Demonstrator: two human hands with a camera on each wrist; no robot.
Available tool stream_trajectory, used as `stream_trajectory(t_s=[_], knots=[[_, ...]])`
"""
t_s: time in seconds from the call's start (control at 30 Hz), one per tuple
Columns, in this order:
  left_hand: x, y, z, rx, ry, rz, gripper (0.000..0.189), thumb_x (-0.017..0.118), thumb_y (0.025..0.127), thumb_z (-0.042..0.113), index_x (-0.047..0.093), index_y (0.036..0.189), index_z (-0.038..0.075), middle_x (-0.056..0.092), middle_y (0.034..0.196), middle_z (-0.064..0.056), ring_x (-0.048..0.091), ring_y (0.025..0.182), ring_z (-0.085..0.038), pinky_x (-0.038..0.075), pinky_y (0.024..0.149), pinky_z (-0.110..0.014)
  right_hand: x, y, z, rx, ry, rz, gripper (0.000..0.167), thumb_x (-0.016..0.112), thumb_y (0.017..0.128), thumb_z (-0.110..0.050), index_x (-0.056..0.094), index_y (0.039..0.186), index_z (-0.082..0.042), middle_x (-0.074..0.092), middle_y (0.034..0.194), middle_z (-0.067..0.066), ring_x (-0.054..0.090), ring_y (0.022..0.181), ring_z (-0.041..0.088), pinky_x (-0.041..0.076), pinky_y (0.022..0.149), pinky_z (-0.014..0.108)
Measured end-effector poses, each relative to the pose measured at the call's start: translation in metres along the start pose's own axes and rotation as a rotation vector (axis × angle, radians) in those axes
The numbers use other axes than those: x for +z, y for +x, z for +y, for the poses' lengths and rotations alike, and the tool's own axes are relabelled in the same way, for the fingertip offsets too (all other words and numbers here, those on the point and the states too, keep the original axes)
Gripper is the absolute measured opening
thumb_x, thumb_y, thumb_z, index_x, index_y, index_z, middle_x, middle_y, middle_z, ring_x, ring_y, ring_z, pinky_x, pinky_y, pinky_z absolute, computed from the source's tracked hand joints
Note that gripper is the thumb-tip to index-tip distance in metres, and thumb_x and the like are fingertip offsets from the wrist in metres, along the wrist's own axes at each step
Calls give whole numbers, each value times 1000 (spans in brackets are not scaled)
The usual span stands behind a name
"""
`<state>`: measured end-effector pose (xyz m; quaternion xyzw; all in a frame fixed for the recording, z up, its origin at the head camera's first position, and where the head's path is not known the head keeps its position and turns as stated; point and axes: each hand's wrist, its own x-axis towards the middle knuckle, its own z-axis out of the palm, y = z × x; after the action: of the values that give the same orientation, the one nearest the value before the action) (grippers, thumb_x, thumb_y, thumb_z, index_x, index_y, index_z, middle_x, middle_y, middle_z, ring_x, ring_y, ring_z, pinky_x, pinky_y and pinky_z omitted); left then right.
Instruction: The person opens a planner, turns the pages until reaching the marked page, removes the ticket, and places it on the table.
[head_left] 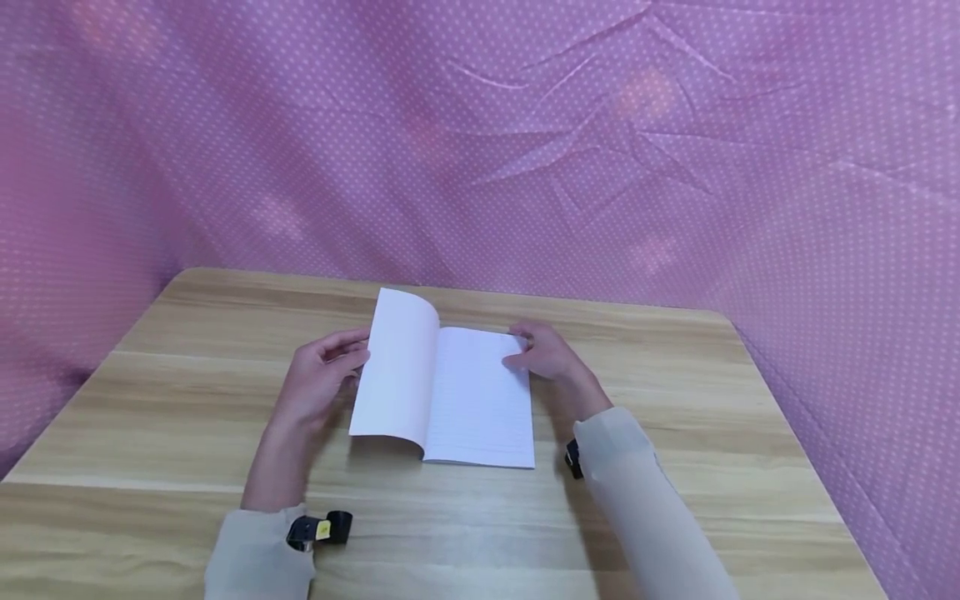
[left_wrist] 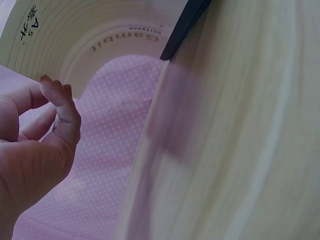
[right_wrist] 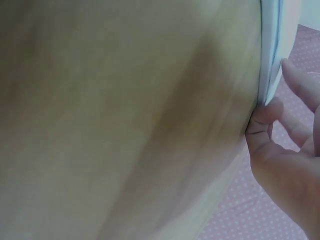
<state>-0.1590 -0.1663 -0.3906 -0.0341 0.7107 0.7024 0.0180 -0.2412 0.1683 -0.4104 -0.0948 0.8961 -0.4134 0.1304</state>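
Note:
A notebook (head_left: pixel 480 400) lies open on the table with a lined page facing up. Its front cover (head_left: pixel 393 367) is raised and bends over at the left; the left wrist view shows that cover's outside (left_wrist: pixel 117 40), printed "Gambit" and "A5". My left hand (head_left: pixel 318 375) pinches the cover's outer edge between thumb and fingers. At the notebook's right edge, near its upper corner, my right hand (head_left: pixel 547 354) grips the stack of pages, thumb on the page. The right wrist view shows the right hand (right_wrist: pixel 287 160) against the notebook's edge (right_wrist: pixel 270 50); part of its grip is hidden.
The wood-grain table (head_left: pixel 195 400) has rounded far corners. A pink dotted cloth (head_left: pixel 480 150) hangs behind it and along both sides. A dark band with a small device (head_left: pixel 322 529) sits at the left wrist, and another dark device (head_left: pixel 573 458) at the right.

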Motion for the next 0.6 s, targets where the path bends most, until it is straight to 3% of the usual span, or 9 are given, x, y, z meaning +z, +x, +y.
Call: stream_trajectory(t_s=[0.23, 0.5, 0.6], knots=[[-9, -1, -4, -7, 19, 1, 41, 64, 98, 4, 57, 137, -7, 62, 106, -4, 62, 84, -11, 57, 68, -21, 1, 2, 3, 34, -13, 39, 60, 79, 87, -8, 54, 141, 2, 56, 139, 20, 52, 127, 35, 45, 108, 47], [-9, -1, -2, -10, 20, 3, 41, 64, 98, 4, 56, 137, -8, 63, 104, -3, 62, 83, -11, 57, 68, -21, 2, 2, 3, -37, -43, 59, 58, 82, 85, -7, 58, 137, 4, 47, 146, 23, 48, 131, 37, 47, 107, 48], [-8, -2, -1, -12, 27, 5, 41, 64, 98, 4, 56, 137, -8, 62, 104, -3, 62, 83, -10, 57, 68, -21, 3, 3, 3, -42, -70, 73, 43, 83, 84, -8, 65, 122, 3, 57, 127, 20, 56, 111, 31, 53, 92, 40]])
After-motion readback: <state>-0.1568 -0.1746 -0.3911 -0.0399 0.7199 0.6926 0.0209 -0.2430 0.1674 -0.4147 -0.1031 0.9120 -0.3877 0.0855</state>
